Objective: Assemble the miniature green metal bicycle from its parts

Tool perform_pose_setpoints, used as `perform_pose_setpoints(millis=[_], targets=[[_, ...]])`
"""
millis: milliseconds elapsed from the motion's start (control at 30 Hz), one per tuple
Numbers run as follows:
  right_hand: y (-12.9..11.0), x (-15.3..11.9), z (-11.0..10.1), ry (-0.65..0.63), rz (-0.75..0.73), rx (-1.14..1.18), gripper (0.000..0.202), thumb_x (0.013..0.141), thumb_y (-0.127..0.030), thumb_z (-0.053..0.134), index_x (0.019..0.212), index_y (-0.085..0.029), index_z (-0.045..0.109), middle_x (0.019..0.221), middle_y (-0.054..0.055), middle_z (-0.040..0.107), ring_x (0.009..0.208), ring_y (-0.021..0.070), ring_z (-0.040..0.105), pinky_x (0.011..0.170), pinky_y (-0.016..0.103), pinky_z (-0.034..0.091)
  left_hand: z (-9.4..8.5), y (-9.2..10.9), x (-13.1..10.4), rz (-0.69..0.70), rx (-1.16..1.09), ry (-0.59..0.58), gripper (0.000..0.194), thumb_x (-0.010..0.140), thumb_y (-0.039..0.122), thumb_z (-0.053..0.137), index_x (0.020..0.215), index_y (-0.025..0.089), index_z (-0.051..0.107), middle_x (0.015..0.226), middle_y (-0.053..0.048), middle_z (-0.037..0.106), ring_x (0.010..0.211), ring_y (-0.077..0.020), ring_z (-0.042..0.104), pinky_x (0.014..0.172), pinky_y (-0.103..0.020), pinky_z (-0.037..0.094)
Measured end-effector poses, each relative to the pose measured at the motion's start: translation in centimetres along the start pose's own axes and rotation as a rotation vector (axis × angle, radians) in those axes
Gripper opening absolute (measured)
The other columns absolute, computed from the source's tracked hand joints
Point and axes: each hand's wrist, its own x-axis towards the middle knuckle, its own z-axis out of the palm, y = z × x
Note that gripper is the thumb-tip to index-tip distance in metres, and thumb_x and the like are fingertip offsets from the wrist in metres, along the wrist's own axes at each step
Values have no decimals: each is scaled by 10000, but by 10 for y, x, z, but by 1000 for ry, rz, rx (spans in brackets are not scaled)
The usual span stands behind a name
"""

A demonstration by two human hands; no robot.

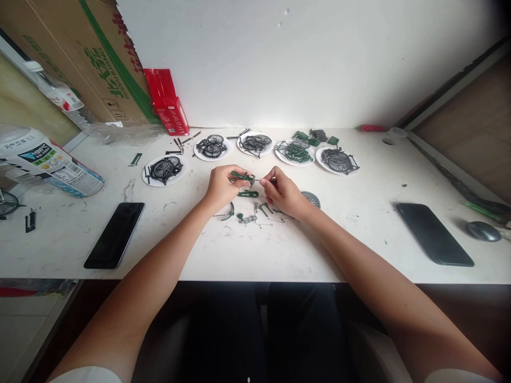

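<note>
My left hand [223, 184] is closed round a small dark green model bicycle frame [241, 175], held just above the table. Beside it, the fingertips of my right hand [279, 190] pinch together on a thin metal piece that meets the frame's right end; its exact kind is too small to make out. Below the hands lie a green chain guard [248, 194], a curved green mudguard [228, 213], a grey rack-like part [250, 218] and several tiny rods and screws. A spoked wheel [311, 199] shows partly behind my right wrist.
Paper plates of model bicycle parts [163, 182] stand in a row behind my hands. A black phone [115, 235] lies left, a dark flat slab [434, 234] and a mouse [483, 231] right. A large bottle [51, 159], red box [172, 114] and carton [80, 58] stand back left.
</note>
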Motion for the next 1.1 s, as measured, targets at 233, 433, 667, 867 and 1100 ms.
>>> perform_pose_setpoints(millis=[233,433,667,867,1100], targets=[[0,0,0,4,11,-10,435,1062,-702,513,1007,-281,419,584,-67,567,476,156,526,521,298,424,0,1,-1,7,2,-2,212,730,300,916,879,181,826,997,-97,840,930,-266,789,886,-397,654],[1,0,0,-5,11,15,440,1059,-707,514,1004,-283,410,594,-76,542,480,157,546,509,292,421,0,2,-1,-1,17,-3,213,732,304,920,879,184,824,1002,-98,839,942,-272,790,902,-406,655],[1,0,0,0,8,2,426,1070,-691,507,999,-283,407,606,-70,550,488,158,551,518,296,420,-1,-1,0,17,36,-5,174,743,271,899,878,188,828,1002,-92,840,934,-269,788,889,-397,651],[-1,0,0,-3,13,0,420,1074,-682,506,995,-282,409,611,-68,564,483,155,545,530,299,420,-1,-1,-1,16,34,-9,172,743,267,899,880,190,828,1004,-94,839,917,-268,789,876,-400,654],[-1,0,0,9,21,-8,425,1069,-687,513,990,-282,414,582,-70,561,463,153,521,517,299,404,-1,0,-1,11,38,-9,163,746,248,888,884,183,829,1010,-99,839,921,-267,789,864,-390,657]])
